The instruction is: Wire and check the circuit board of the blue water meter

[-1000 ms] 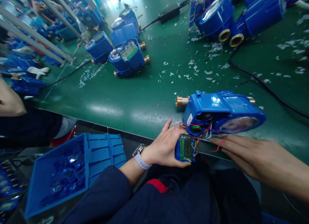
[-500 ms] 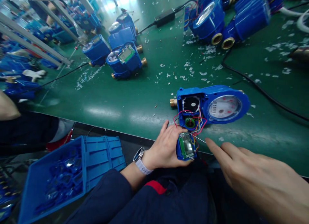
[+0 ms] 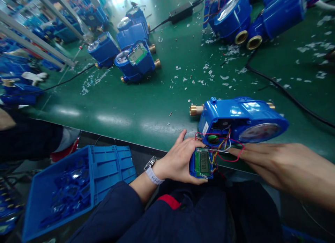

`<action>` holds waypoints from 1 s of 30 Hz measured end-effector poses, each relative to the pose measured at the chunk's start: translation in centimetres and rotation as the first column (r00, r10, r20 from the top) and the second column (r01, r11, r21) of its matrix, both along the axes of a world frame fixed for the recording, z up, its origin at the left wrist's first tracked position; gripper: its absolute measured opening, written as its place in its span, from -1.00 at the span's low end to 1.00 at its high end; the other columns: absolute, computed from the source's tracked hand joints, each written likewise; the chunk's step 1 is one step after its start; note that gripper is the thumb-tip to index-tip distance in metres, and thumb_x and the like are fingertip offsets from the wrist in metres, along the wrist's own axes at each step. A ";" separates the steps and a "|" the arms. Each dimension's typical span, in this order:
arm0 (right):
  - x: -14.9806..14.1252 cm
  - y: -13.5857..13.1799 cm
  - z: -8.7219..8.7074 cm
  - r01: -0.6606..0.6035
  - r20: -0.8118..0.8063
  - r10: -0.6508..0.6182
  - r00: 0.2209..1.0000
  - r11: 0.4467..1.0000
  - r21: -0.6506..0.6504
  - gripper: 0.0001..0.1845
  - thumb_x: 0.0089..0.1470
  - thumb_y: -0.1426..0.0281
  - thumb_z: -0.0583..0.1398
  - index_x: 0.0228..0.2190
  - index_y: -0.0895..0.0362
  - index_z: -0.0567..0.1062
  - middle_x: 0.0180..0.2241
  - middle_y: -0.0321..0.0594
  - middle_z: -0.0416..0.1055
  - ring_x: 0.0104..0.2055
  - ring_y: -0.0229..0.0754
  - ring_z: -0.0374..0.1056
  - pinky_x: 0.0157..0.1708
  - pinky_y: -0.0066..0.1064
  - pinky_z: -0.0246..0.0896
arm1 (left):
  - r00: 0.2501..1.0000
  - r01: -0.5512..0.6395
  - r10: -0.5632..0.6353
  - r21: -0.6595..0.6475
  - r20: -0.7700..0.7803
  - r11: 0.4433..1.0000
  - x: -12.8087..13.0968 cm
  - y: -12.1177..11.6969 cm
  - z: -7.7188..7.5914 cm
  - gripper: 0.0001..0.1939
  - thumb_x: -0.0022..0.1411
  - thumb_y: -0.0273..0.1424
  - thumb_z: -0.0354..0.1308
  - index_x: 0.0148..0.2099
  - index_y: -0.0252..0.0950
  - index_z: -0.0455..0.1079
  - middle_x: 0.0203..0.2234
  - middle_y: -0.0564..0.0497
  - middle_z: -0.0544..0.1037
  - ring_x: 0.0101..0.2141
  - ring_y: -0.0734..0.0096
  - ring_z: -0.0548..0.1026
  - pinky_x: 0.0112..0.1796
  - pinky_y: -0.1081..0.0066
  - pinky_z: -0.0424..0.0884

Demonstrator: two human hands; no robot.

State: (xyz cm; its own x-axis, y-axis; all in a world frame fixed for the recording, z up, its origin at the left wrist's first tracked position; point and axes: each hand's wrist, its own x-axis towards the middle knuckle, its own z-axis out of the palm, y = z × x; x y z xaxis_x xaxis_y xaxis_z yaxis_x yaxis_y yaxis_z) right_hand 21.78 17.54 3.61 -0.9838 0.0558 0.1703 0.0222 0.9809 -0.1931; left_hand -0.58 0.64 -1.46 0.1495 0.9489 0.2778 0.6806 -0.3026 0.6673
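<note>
My left hand (image 3: pixel 176 159), with a watch on its wrist, grips a small display module (image 3: pixel 202 162) with a green circuit board and a lit-up digit screen. Thin coloured wires (image 3: pixel 222 145) run from it into the open housing of a blue water meter (image 3: pixel 240 112) with brass threaded ends. The meter is tilted so its round dial leans toward me. At its near edge is my right hand (image 3: pixel 272 162), fingers closed on a thin metal tool (image 3: pixel 218 150) pointing at the wires. The fingertips are partly hidden by the meter and a red wire loop.
Several other blue meters (image 3: pixel 137 63) stand at the back left, more (image 3: pixel 231 17) at the back right. White scraps and small screws (image 3: pixel 170 114) litter the green table (image 3: pixel 125 103). A black cable (image 3: pixel 282 89) crosses on the right. A blue crate (image 3: pixel 91 180) holds blue parts below left.
The meter has tipped from dial up to dial leaning toward me. My right hand has moved up against its near edge. The display screen now shows digits; my left hand keeps its hold.
</note>
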 end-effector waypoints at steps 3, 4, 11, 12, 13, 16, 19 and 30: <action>-0.3 0.6 0.1 -0.083 -0.007 0.083 0.997 0.996 0.018 -0.57 0.21 0.56 -0.10 -0.18 0.06 0.52 -0.30 -0.26 0.57 -0.43 -0.08 0.52 -0.59 -0.32 0.49 | 1.000 0.023 -0.023 -0.003 0.004 1.000 -0.2 0.1 0.0 -0.19 -0.01 0.01 0.26 0.16 -0.22 0.05 -0.07 -0.16 0.54 -0.01 0.07 0.53 0.31 -0.14 -0.05; -0.3 0.7 0.1 -0.085 -0.009 0.085 0.996 0.996 0.020 -0.56 0.22 0.56 -0.10 -0.17 0.06 0.51 -0.30 -0.25 0.57 -0.43 -0.08 0.52 -0.59 -0.32 0.49 | 1.000 0.027 -0.027 0.000 0.006 1.000 -0.3 0.1 0.0 -0.19 -0.01 0.02 0.26 0.17 -0.22 0.05 -0.07 -0.16 0.54 -0.01 0.07 0.54 0.31 -0.13 -0.05; -0.4 0.8 0.4 -0.085 -0.016 0.086 0.996 0.996 0.030 -0.59 0.26 0.56 -0.13 -0.17 0.07 0.47 -0.29 -0.26 0.56 -0.42 -0.10 0.52 -0.65 -0.31 0.45 | 1.000 0.022 -0.022 -0.007 0.009 1.000 -0.3 0.1 -0.1 -0.19 -0.02 0.04 0.26 0.15 -0.24 0.08 -0.07 -0.16 0.54 -0.01 0.07 0.54 0.31 -0.13 -0.04; -0.3 0.8 0.4 -0.086 -0.026 0.087 0.996 0.996 0.031 -0.59 0.27 0.55 -0.14 -0.16 0.07 0.45 -0.30 -0.26 0.56 -0.42 -0.11 0.52 -0.64 -0.32 0.45 | 1.000 0.019 -0.019 -0.008 0.007 1.000 -0.2 0.1 -0.1 -0.19 -0.02 0.04 0.26 0.15 -0.24 0.09 -0.07 -0.16 0.54 -0.01 0.07 0.54 0.31 -0.13 -0.04; -0.2 0.8 0.4 -0.088 -0.037 0.090 0.995 0.996 0.029 -0.60 0.29 0.55 -0.14 -0.15 0.06 0.44 -0.29 -0.26 0.56 -0.41 -0.13 0.52 -0.61 -0.34 0.46 | 1.000 0.017 -0.017 -0.008 0.005 1.000 -0.2 0.1 -0.1 -0.19 -0.02 0.04 0.27 0.15 -0.25 0.09 -0.06 -0.16 0.54 -0.01 0.07 0.54 0.31 -0.13 -0.04; 0.5 0.7 0.4 -0.092 -0.087 0.092 0.992 0.996 0.005 -0.63 0.34 0.51 -0.15 -0.07 0.02 0.38 -0.25 -0.29 0.55 -0.33 -0.20 0.53 -0.51 -0.38 0.48 | 1.000 0.009 -0.009 0.007 0.005 1.000 -0.2 0.1 -0.1 -0.19 -0.03 0.02 0.28 0.15 -0.25 0.09 -0.06 -0.17 0.54 -0.01 0.07 0.53 0.30 -0.15 -0.01; 1.3 0.3 0.5 -0.045 -0.105 0.041 0.994 0.998 -0.034 -0.71 0.37 0.47 -0.10 -0.09 0.01 0.36 -0.24 -0.33 0.55 -0.33 -0.24 0.52 -0.49 -0.41 0.47 | 1.000 -0.005 0.004 0.030 0.023 1.000 -0.2 0.1 -0.2 -0.19 -0.04 -0.01 0.30 0.15 -0.25 0.10 -0.08 -0.17 0.54 0.00 0.06 0.53 0.29 -0.15 0.03; -1.0 -4.0 0.0 0.152 -0.177 -0.201 0.963 0.954 -0.258 -0.81 0.39 0.36 0.00 -0.08 0.07 0.38 -0.28 -0.33 0.55 -0.36 -0.25 0.51 -0.47 -0.43 0.39 | 0.995 -0.089 0.089 0.015 0.052 0.996 0.0 0.0 -0.4 -0.20 -0.04 -0.06 0.32 0.16 -0.26 0.11 -0.04 -0.17 0.53 0.03 0.02 0.51 0.26 -0.16 0.13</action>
State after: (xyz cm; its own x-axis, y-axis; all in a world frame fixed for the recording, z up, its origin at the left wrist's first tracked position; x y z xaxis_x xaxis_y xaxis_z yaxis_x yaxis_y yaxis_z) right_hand 20.82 13.57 3.59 -0.9017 0.2887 0.3219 0.1274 0.8888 -0.4402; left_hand -0.55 0.64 -1.85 0.0498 0.9528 0.2994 0.6702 -0.2541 0.6973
